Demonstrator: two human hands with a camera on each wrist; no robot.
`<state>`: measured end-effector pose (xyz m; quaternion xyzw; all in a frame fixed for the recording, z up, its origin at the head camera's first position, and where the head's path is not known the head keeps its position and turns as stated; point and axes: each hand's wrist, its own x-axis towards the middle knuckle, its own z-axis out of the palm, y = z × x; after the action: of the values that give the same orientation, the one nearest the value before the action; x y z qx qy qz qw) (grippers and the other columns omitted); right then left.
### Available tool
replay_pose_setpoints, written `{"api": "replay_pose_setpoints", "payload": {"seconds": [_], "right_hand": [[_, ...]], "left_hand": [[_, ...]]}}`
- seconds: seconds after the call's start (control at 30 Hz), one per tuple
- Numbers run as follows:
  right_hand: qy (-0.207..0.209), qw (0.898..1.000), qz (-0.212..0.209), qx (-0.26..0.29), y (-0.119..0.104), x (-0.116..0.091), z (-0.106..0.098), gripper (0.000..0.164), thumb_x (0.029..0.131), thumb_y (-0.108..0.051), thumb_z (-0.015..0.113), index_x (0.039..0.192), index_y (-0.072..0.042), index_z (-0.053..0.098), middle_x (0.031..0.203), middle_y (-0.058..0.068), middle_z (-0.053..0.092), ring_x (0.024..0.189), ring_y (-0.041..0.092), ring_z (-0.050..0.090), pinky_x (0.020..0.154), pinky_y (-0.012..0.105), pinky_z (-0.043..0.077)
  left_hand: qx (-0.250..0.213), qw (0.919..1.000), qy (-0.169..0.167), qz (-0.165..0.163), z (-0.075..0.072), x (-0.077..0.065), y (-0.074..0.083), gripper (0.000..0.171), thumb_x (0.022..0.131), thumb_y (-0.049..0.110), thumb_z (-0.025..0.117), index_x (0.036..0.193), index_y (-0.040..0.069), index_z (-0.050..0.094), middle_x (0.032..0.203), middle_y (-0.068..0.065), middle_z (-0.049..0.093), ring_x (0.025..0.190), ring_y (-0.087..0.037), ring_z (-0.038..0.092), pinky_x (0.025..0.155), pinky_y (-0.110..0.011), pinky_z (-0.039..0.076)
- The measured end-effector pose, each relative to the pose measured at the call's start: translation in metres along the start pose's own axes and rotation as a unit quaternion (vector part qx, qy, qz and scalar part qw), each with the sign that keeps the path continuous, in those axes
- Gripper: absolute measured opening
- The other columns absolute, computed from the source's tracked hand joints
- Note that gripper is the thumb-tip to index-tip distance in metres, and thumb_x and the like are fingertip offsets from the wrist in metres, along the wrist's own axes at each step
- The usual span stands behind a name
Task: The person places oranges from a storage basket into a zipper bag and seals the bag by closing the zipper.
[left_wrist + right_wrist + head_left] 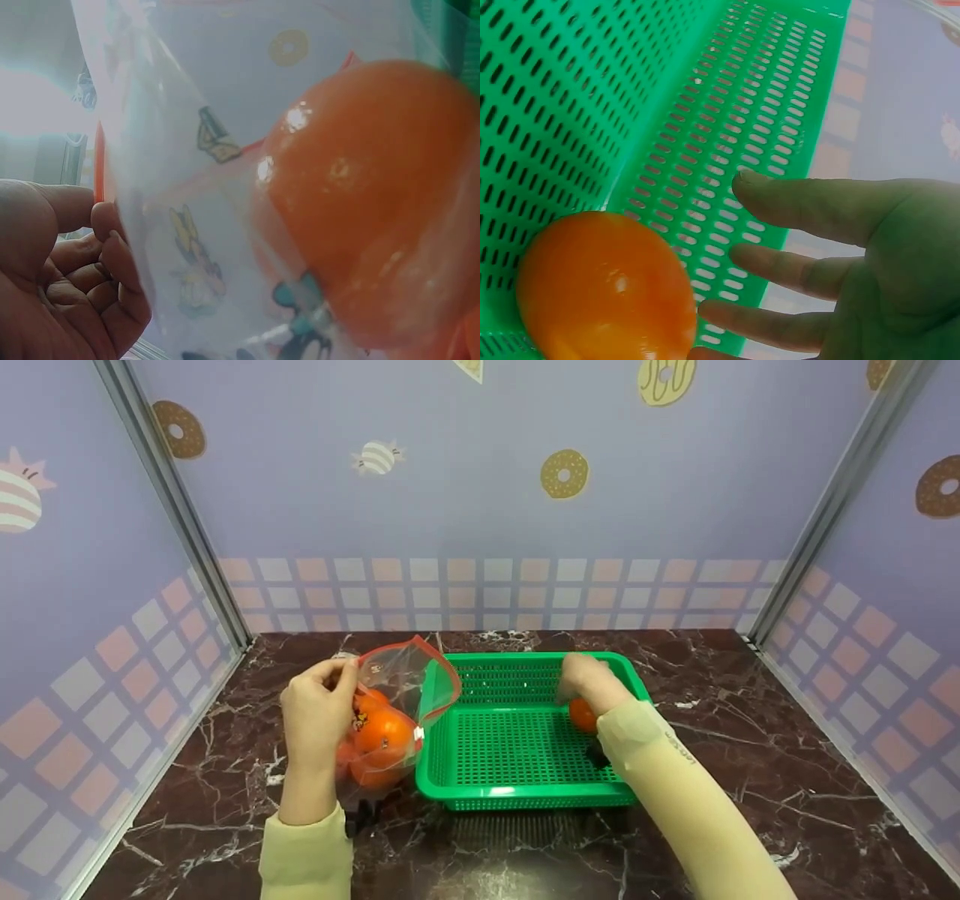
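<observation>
My left hand pinches the red-trimmed edge of a clear plastic bag between thumb and forefinger. Several round orange fruits sit inside the bag, which has cartoon prints; one fruit looms large in the left wrist view. Beside the bag stands a green perforated basket. My right hand reaches into its right side, above a single orange fruit. In the right wrist view, the fingers are spread and fairly straight near that fruit, without gripping it.
Bag and basket stand on a dark red marbled table. Patterned panels enclose it at the back and both sides, joined by metal corner posts. The basket's left rim lies against or just behind the bag.
</observation>
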<state>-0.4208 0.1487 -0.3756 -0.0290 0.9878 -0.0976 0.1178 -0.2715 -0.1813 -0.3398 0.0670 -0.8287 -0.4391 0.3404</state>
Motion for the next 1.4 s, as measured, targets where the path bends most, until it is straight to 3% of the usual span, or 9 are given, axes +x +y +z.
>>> {"api": "replay_pose_setpoints", "payload": {"seconds": [0.13, 0.33, 0.57, 0.7, 0.8, 0.93, 1.17, 1.3, 1.4], "right_hand": [[-0.005, 1.0, -0.002, -0.005, 0.003, 0.002, 0.003, 0.047, 0.084, -0.021, 0.086, 0.118, 0.009, 0.07, 0.137, 0.027, 0.063, 0.137, 0.05, 0.049, 0.122, 0.066, 0.025], [-0.015, 1.0, 0.004, -0.009, 0.007, 0.002, 0.006, 0.043, 0.084, -0.02, 0.085, 0.116, 0.005, 0.071, 0.132, 0.024, 0.067, 0.132, 0.047, 0.055, 0.121, 0.064, 0.029], [-0.057, 0.998, 0.022, -0.025, 0.012, -0.001, 0.01, 0.047, 0.087, -0.022, 0.083, 0.124, 0.002, 0.067, 0.135, 0.023, 0.064, 0.125, 0.043, 0.06, 0.106, 0.056, 0.05], [-0.061, 0.998, 0.012, -0.03, 0.014, -0.001, 0.01, 0.047, 0.087, -0.017, 0.082, 0.126, 0.003, 0.065, 0.136, 0.024, 0.063, 0.119, 0.039, 0.063, 0.1, 0.051, 0.055], [-0.06, 0.998, 0.005, -0.035, 0.016, 0.0, 0.01, 0.042, 0.086, -0.01, 0.081, 0.122, 0.005, 0.066, 0.132, 0.024, 0.064, 0.105, 0.032, 0.062, 0.094, 0.047, 0.057], [-0.058, 0.997, -0.005, -0.047, 0.017, 0.004, 0.01, 0.035, 0.081, -0.004, 0.078, 0.113, 0.006, 0.068, 0.123, 0.022, 0.067, 0.089, 0.025, 0.051, 0.088, 0.043, 0.055], [-0.058, 0.995, -0.029, -0.071, 0.018, 0.005, 0.01, 0.032, 0.078, -0.003, 0.078, 0.106, 0.007, 0.069, 0.12, 0.023, 0.068, 0.087, 0.024, 0.049, 0.09, 0.043, 0.055], [-0.075, 0.995, -0.023, -0.066, 0.019, 0.005, 0.008, 0.022, 0.08, -0.002, 0.076, 0.099, 0.004, 0.067, 0.107, 0.017, 0.066, 0.082, 0.023, 0.046, 0.075, 0.037, 0.049], [-0.083, 0.995, -0.019, -0.053, 0.02, 0.005, 0.007, 0.015, 0.078, 0.0, 0.074, 0.087, -0.002, 0.062, 0.091, 0.009, 0.055, 0.078, 0.022, 0.043, 0.067, 0.034, 0.041]], "left_hand": [[-0.002, 1.0, -0.002, -0.002, 0.0, 0.0, 0.0, 0.023, 0.1, 0.022, 0.067, 0.094, 0.006, 0.081, 0.072, -0.01, 0.075, 0.047, -0.002, 0.047, 0.056, -0.02, 0.038], [0.002, 1.0, -0.001, 0.001, 0.0, 0.0, -0.001, 0.023, 0.1, 0.022, 0.067, 0.094, 0.006, 0.082, 0.071, -0.011, 0.074, 0.046, -0.003, 0.045, 0.054, -0.022, 0.037], [0.008, 1.0, -0.002, 0.0, 0.001, 0.0, -0.002, 0.023, 0.1, 0.022, 0.067, 0.094, 0.006, 0.082, 0.07, -0.01, 0.072, 0.047, -0.007, 0.046, 0.053, -0.023, 0.037], [-0.001, 1.0, -0.003, -0.002, 0.001, 0.0, -0.001, 0.023, 0.1, 0.022, 0.067, 0.093, 0.005, 0.081, 0.07, -0.01, 0.074, 0.045, -0.006, 0.046, 0.051, -0.022, 0.037], [-0.005, 1.0, -0.003, -0.002, 0.0, 0.0, -0.001, 0.022, 0.1, 0.021, 0.067, 0.093, 0.005, 0.081, 0.071, -0.011, 0.074, 0.045, -0.005, 0.046, 0.05, -0.021, 0.036], [-0.004, 1.0, 0.0, -0.001, 0.0, 0.0, 0.0, 0.021, 0.099, 0.019, 0.068, 0.093, 0.005, 0.081, 0.072, -0.012, 0.074, 0.047, -0.005, 0.046, 0.052, -0.022, 0.036], [-0.001, 1.0, -0.005, 0.001, 0.0, 0.0, -0.001, 0.024, 0.1, 0.022, 0.066, 0.094, 0.005, 0.081, 0.072, -0.011, 0.075, 0.047, -0.003, 0.048, 0.055, -0.021, 0.039], [-0.001, 1.0, -0.009, -0.001, -0.001, 0.0, -0.001, 0.024, 0.101, 0.022, 0.066, 0.096, 0.005, 0.081, 0.072, -0.012, 0.075, 0.046, -0.003, 0.046, 0.054, -0.021, 0.038], [-0.006, 0.9998, -0.016, -0.004, -0.001, 0.0, 0.0, 0.024, 0.101, 0.022, 0.065, 0.097, 0.005, 0.081, 0.072, -0.013, 0.074, 0.042, -0.004, 0.044, 0.049, -0.022, 0.036]]}}
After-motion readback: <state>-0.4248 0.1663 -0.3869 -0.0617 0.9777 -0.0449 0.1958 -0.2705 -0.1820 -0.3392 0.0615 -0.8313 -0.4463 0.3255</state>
